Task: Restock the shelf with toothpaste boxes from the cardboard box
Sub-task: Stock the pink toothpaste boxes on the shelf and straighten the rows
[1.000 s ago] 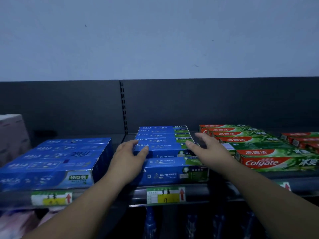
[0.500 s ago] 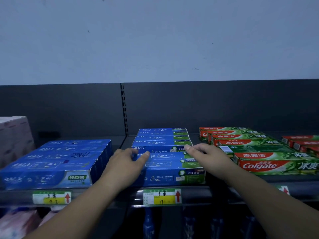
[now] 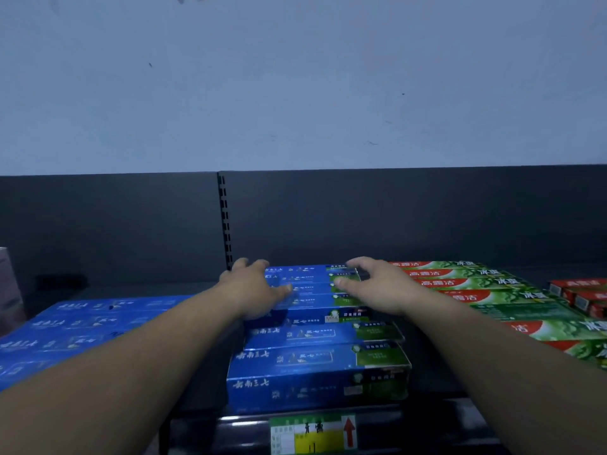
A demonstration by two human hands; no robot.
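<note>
Pale, scuffed wall (image 3: 295,77) rises above a dark back panel (image 3: 410,218) with a slotted upright (image 3: 224,221), and below it runs the shelf (image 3: 197,425), its front rail carrying a green and yellow price label (image 3: 313,435). Down the middle lies a column of blue-and-green toothpaste boxes (image 3: 315,359), flat and crosswise, one behind another from the rail to the back. Both arms reach over them to the rear of that column. The person's left hand (image 3: 253,290) lies on the blue ends with fingers spread and thumb laid flat along a box top. The right hand (image 3: 377,287) arches over the green ends with its thumb tip touching a box. Neither is clenched and neither has closed round a box, so both look released, resting and nudging rather than holding. A block of all-blue boxes (image 3: 82,326) sits to the left, with red-and-green Colgate boxes (image 3: 476,284) just to the right and a few red boxes (image 3: 581,292) beyond those. No cardboard supply box shows from where I stand. These cartons should be light and stiff, with glossy faces that slide easily against each other, while thin corners and end flaps would crush under a hard squeeze. I would take one across its narrow width near the middle, or press on both short ends at once to shift a row.
</note>
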